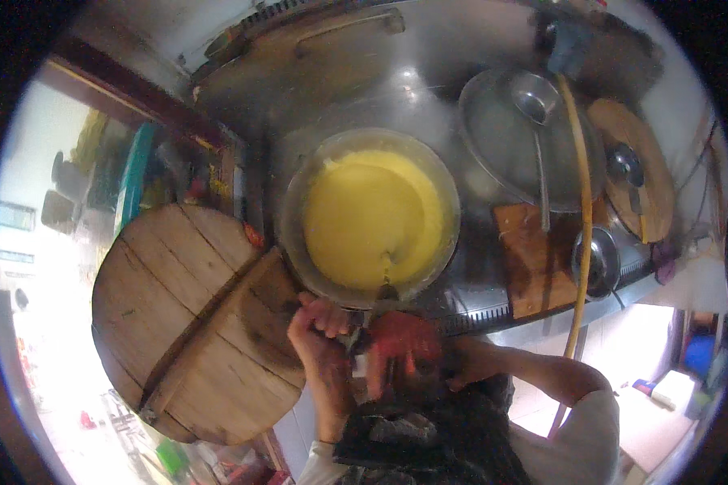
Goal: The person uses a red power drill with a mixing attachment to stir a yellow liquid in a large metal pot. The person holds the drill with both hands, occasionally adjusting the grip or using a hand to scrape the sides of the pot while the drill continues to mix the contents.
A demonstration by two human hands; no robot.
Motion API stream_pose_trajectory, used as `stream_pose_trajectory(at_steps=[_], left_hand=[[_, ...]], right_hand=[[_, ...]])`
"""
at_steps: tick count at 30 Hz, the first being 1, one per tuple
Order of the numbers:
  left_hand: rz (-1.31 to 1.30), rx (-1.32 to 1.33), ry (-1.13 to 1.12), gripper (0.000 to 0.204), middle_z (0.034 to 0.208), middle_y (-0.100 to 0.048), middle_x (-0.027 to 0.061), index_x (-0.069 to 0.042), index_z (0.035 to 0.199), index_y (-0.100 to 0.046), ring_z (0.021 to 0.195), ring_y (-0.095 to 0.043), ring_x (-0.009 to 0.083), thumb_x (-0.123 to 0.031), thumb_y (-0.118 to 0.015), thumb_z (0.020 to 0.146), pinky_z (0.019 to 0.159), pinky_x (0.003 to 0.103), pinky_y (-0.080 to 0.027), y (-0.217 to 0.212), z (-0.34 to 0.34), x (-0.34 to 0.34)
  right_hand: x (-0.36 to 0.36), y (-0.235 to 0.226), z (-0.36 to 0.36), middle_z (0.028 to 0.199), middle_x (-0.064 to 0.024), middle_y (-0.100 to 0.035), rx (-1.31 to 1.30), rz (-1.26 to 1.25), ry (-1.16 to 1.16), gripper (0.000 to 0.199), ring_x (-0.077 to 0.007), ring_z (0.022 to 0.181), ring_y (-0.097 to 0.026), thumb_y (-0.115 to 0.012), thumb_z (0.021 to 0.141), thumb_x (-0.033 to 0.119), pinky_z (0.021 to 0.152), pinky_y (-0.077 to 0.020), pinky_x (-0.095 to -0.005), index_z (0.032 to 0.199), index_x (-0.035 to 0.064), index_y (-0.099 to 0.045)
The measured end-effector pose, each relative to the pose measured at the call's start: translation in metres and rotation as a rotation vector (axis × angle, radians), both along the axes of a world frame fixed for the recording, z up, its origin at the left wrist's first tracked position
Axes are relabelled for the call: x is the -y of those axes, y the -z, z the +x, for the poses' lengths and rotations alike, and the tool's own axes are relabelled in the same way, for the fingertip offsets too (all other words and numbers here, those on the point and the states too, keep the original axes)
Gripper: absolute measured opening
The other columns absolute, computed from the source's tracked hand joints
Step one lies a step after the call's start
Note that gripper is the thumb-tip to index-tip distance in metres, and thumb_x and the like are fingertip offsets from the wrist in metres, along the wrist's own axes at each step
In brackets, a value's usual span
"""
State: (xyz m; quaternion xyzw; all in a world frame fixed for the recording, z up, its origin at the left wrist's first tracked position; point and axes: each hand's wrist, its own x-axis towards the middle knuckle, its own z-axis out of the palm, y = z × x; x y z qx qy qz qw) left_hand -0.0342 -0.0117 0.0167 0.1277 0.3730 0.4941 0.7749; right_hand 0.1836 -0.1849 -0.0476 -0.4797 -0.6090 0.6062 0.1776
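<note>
Head view: yellow mixture (pixel 364 218) lies in the pot (pixel 451 214) on the surface (pixel 356 101); stirring seems in hand. The left hand (pixel 322 327) appears closed on the red mixer (pixel 404 339); the right hand's (pixel 465 364) fingers I cannot tell. Next likely calls for steady support.

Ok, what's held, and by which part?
Apparently the red tool, by its right side, in the right hand; whether the left hand grips anything is unclear.

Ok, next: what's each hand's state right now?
Left hand: fingers curled closed near the round metal pot; anything held is unclear.
Right hand: at the blurred, red-bodied tool; grip cannot be told.
</note>
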Motion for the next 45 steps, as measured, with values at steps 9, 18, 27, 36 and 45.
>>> stream_pose_trajectory(at_steps=[9,18,27,36,45], left_hand=[[0.035,-0.174,-0.228,0.010,0.054,-0.030,-0.0037,-0.014,0.074,-0.040,0.044,-0.030,0.0099,-0.010,-0.049,0.072,0.043,0.028,-0.027,-0.004,-0.035,-0.023],[0.148,-0.116,-0.246,0.010,0.053,-0.034,0.0012,-0.013,0.074,-0.040,0.042,-0.034,0.0155,-0.008,-0.049,0.072,0.041,0.031,-0.030,0.017,0.004,-0.016],[0.124,0.005,-0.141,0.013,0.052,-0.033,0.0029,-0.011,0.074,-0.040,0.041,-0.032,0.0169,-0.001,-0.048,0.071,0.041,0.032,-0.032,0.015,0.015,-0.004],[0.042,-0.100,-0.240,0.014,0.052,-0.032,0.0024,-0.011,0.076,-0.039,0.040,-0.032,0.0161,-0.002,-0.047,0.069,0.040,0.031,-0.029,0.007,0.013,-0.039],[0.160,-0.016,-0.137,0.013,0.052,-0.031,0.0013,-0.012,0.077,-0.038,0.040,-0.031,0.0151,-0.005,-0.046,0.070,0.040,0.031,-0.029,0.028,0.008,-0.096]], right_hand=[[-0.087,0.012,-0.015,0.094,-0.0092,-0.063,-0.099,-0.452,-0.334,0.042,-0.0160,0.088,-0.058,-0.073,0.062,0.005,0.076,-0.0479,-0.0302,0.101,0.0020,-0.056],[-0.090,0.027,0.008,0.115,-0.0131,-0.054,0.008,-0.138,-0.080,0.078,-0.0256,0.106,-0.050,-0.079,0.054,0.020,0.095,-0.0385,-0.0373,0.123,0.0039,-0.045],[-0.050,0.086,0.007,0.112,-0.0111,-0.057,-0.039,-0.063,0.001,0.069,-0.0212,0.105,-0.051,-0.076,0.058,0.011,0.092,-0.0402,-0.0355,0.120,0.0042,-0.048],[-0.083,0.067,-0.001,0.112,-0.0098,-0.057,-0.240,-0.260,0.247,0.056,-0.0175,0.105,-0.050,-0.070,0.069,0.016,0.093,-0.0392,-0.0333,0.119,0.0035,-0.049],[-0.137,0.065,-0.012,0.117,-0.0125,-0.052,-0.051,0.064,0.179,0.060,-0.0230,0.108,-0.050,-0.070,0.069,0.018,0.094,-0.0392,-0.0353,0.121,0.0027,-0.044]])
